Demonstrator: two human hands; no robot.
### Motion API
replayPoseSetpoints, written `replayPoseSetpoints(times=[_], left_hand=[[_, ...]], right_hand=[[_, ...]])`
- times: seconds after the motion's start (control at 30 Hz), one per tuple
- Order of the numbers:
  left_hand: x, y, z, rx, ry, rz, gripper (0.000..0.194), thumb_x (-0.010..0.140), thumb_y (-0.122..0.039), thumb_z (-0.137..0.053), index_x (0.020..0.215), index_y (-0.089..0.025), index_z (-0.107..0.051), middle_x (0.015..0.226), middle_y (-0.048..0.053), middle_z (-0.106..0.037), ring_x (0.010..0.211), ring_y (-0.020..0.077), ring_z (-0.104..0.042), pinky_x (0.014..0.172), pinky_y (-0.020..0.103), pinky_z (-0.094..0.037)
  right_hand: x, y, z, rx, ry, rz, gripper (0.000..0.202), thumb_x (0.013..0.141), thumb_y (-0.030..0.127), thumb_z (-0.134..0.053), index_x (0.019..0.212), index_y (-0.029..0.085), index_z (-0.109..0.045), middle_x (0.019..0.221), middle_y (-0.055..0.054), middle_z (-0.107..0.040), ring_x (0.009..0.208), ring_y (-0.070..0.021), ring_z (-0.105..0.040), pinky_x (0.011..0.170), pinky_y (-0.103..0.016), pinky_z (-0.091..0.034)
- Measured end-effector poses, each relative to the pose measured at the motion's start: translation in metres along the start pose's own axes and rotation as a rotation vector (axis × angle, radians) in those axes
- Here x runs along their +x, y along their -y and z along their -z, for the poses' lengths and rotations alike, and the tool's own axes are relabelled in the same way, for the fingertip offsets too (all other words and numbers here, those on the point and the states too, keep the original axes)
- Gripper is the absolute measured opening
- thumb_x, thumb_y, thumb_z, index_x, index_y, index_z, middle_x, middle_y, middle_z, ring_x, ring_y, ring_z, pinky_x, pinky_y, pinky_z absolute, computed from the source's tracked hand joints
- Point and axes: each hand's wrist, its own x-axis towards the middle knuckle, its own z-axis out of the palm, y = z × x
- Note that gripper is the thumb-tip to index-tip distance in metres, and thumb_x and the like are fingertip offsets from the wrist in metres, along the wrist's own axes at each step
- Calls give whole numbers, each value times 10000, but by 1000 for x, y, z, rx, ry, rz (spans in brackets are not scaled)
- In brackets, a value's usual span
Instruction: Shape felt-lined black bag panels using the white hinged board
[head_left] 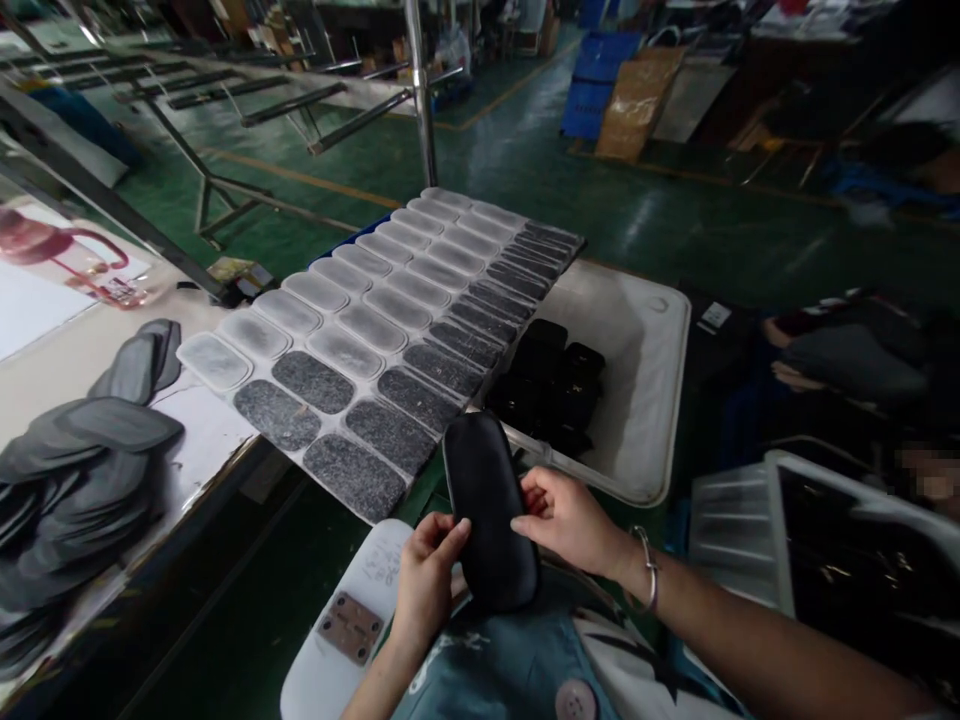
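A black oval pad [491, 520] with rounded ends is held up in front of my lap. My left hand [427, 565] pinches its left edge, thumb on the face. On the opposite edge my right hand [570, 515] grips it between thumb and fingers. Just beyond lies a board [335, 395] covered with rows of oval shapes, pale grey on the far left side and dark speckled on the near and right side. Beside the board, a white bin [652, 380] holds several black pieces [551, 385].
Grey oval pieces [97, 450] are heaped on the table [199, 425] at left, near a pink-lidded bottle [67, 255]. A white panel with a metal hinge [351, 628] sits by my left forearm. Another bin [739, 520] with dark items stands at right, near another person's hand. A metal pole [420, 90] rises behind the board.
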Motion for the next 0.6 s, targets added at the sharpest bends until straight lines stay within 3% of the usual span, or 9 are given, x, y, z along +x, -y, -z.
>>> replayPoseSetpoints(times=[0.13,0.27,0.33,0.43,0.53,0.6], left_hand=[[-2,-37,-22,-24,71,25,328,650,-403,-784,698,-166,-561,616,-39,-531,554,82,-458,535,195,-376],[2,-58,-47,-6,117,46,313,679,-398,-767,710,-161,-565,611,-44,-517,536,68,-431,515,182,-352],[8,-62,-62,4,117,58,328,671,-402,-771,712,-160,-555,618,-41,-526,545,73,-442,519,185,-359],[20,-65,-91,24,112,69,338,661,-403,-777,711,-158,-549,611,-46,-517,536,70,-437,511,184,-358],[29,-69,-126,47,119,52,302,694,-394,-757,729,-158,-572,618,-50,-524,535,62,-440,511,170,-361],[30,-73,-151,57,165,37,272,735,-383,-728,866,-168,-625,742,-20,-613,640,86,-536,597,176,-424]], right_hand=[[-15,28,23,13,-85,-25,270,710,234,-703,939,170,-577,849,-26,-651,743,-152,-619,683,-285,-513],[-38,42,43,-94,-125,-12,708,641,345,-787,1271,201,-498,1082,-76,-635,919,-220,-619,804,-357,-516],[-42,40,51,-96,-123,12,862,609,289,-802,1375,224,-413,1194,-90,-601,1013,-245,-598,870,-381,-498],[-38,32,67,10,-117,45,913,633,192,-756,1439,231,-328,1294,-97,-546,1108,-246,-562,922,-372,-482],[-31,23,93,26,-189,22,949,628,168,-743,1463,194,-293,1341,-125,-494,1154,-255,-524,960,-386,-458],[-28,18,116,39,-252,-15,948,643,186,-737,1472,190,-277,1323,-129,-498,1113,-247,-541,940,-389,-468]])
